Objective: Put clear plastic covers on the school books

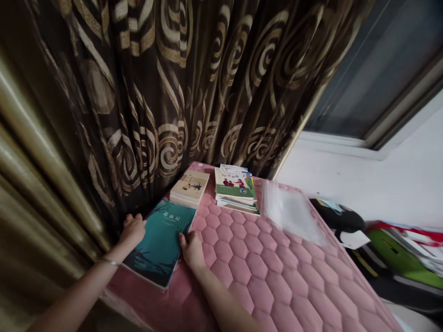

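A teal book (161, 246) with dark plant shapes and white characters on its cover lies at the near left of the padded surface. At its left edge my left hand (134, 229) is closed, fingers curled against the side. My right hand (192, 250) grips the opposite edge, its thumb at the cover's rim and the other fingers partly hidden. Directly beyond the teal book, touching or nearly touching it, sits a stack of beige books (189, 186). Farther right stands another pile of books (236, 186), topped by a white and green cover with drawn figures.
Clear plastic sleeves (290, 212) lie on the pink quilted surface (263, 258), right of the piles. A patterned dark curtain (166, 101) hangs close behind and left. Beyond the right edge are a black bag (337, 216) and a green item (398, 251) beside the white wall.
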`<state>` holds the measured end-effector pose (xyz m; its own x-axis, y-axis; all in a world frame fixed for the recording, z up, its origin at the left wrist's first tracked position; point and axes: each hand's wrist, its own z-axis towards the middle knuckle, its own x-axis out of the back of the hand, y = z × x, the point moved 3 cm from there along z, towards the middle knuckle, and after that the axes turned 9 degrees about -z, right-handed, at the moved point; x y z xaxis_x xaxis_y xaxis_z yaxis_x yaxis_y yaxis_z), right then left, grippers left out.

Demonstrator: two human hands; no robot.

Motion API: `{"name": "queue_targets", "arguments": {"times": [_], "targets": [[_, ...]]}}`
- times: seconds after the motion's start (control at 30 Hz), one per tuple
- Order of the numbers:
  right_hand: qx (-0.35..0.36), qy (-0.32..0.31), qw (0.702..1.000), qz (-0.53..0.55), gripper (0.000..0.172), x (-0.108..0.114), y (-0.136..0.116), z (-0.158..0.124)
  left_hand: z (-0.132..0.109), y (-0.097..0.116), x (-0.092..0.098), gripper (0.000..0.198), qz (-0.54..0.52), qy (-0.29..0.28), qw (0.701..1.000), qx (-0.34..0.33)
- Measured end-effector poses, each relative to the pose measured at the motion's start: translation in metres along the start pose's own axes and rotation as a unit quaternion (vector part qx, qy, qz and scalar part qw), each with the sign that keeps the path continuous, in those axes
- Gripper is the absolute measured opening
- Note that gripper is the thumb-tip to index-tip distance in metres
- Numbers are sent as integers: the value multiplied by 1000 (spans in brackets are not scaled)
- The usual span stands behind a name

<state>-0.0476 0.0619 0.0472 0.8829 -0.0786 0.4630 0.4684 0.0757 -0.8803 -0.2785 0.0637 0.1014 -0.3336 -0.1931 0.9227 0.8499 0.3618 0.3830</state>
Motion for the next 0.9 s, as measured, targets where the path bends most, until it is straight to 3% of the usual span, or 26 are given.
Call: {"name": "queue_targets", "arguments": {"times": [0.3, 0.53, 0.9], "targets": [[18, -33, 992, -119, 10, 9, -12, -2, 0, -3, -10, 44, 29, -25, 999, 15], [31, -60, 986, -150, 20, 10, -15, -14, -5, 1, -5, 49, 42, -26, 998, 25], [7, -82, 980, -181, 20, 9, -17, -14, -9, 5, -5, 49, 48, -11, 999, 9]]}}
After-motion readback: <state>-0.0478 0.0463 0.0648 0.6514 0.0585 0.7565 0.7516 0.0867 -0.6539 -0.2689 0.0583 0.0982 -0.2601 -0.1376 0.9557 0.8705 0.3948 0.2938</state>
